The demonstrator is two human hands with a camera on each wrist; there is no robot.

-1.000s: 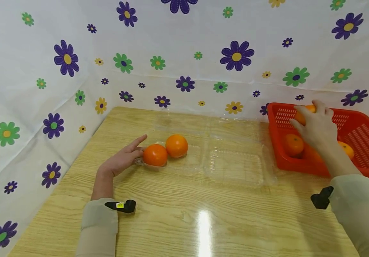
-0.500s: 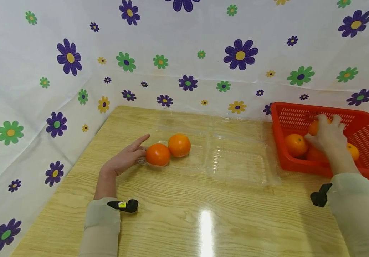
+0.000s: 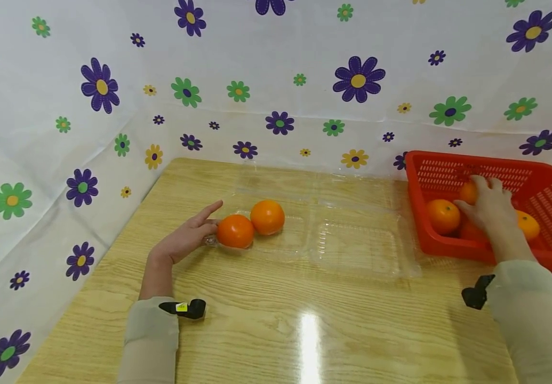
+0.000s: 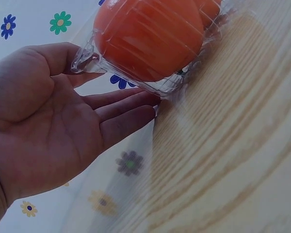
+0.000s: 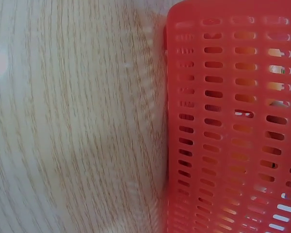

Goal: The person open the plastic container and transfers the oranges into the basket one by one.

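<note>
Two oranges, a front one [image 3: 235, 231] and a back one [image 3: 268, 217], sit in the left compartment of a clear plastic clamshell container [image 3: 357, 245] that lies opened out on the table. My left hand [image 3: 184, 237] pinches the container's left edge between thumb and forefinger. In the left wrist view the other fingers of that hand [image 4: 58, 111] stretch along under the edge. Inside the red basket [image 3: 415, 213], my right hand [image 3: 492, 208] has its fingers around an orange [image 3: 469, 192], mostly covered by the hand. The right wrist view shows only the basket's slotted wall [image 5: 223, 121].
More oranges lie in the basket, one at its left side [image 3: 442, 216] and one right of my wrist [image 3: 528, 226]. The basket stands at the table's [image 3: 256, 320] back right. A flowered cloth [image 3: 256, 69] hangs behind and to the left.
My right hand has gone down into the basket with an orange that was up near the rim. The left hand and the two oranges in the container have stayed put.
</note>
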